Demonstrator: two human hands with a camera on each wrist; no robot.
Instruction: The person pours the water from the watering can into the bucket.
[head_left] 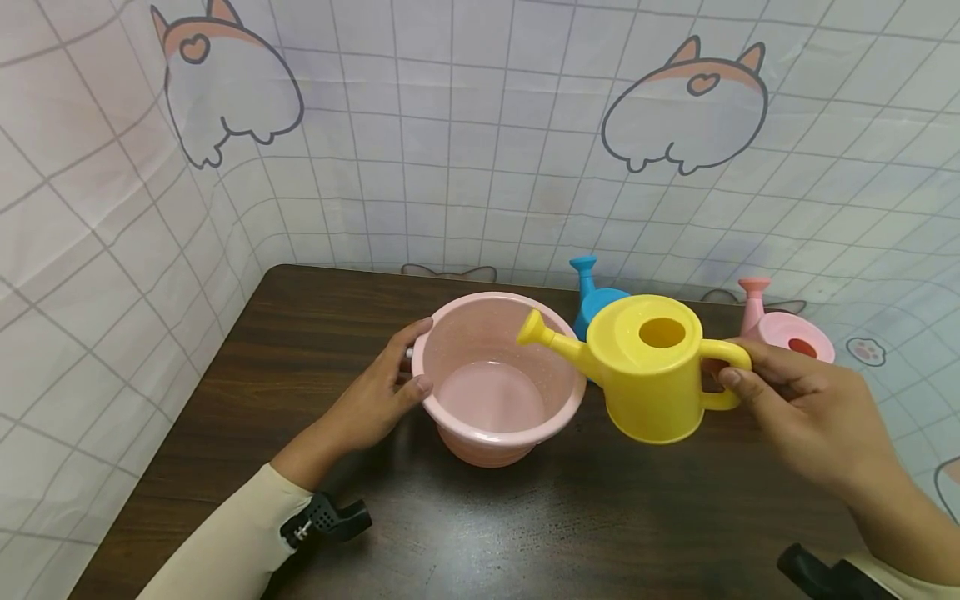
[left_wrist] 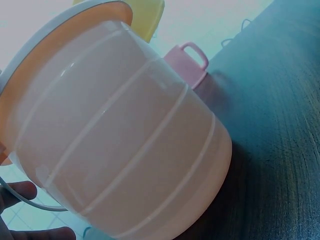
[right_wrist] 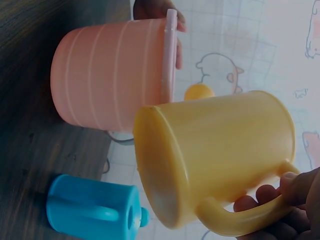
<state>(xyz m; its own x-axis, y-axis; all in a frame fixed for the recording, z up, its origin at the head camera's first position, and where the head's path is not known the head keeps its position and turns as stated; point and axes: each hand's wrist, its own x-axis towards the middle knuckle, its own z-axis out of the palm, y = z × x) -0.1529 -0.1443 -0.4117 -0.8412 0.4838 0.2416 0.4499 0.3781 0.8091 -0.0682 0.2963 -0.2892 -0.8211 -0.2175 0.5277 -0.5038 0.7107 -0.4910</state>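
Both hands are busy: your right hand point(head_left: 798, 400) grips the yellow watering can point(head_left: 648, 367) by its handle, spout pointing left over the pink bucket point(head_left: 498, 392), whose rim your left hand point(head_left: 375, 396) clasps.

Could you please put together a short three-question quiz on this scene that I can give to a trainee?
1. True or false: the yellow watering can stands on the table.
2. Which hand holds the rim of the pink bucket?
A. left hand
B. right hand
3. Fill in: behind the yellow can stand a blue watering can and a ____ one.

Key:
1. False; it is held up by its handle, spout over the bucket.
2. A.
3. Pink, the pink watering can.
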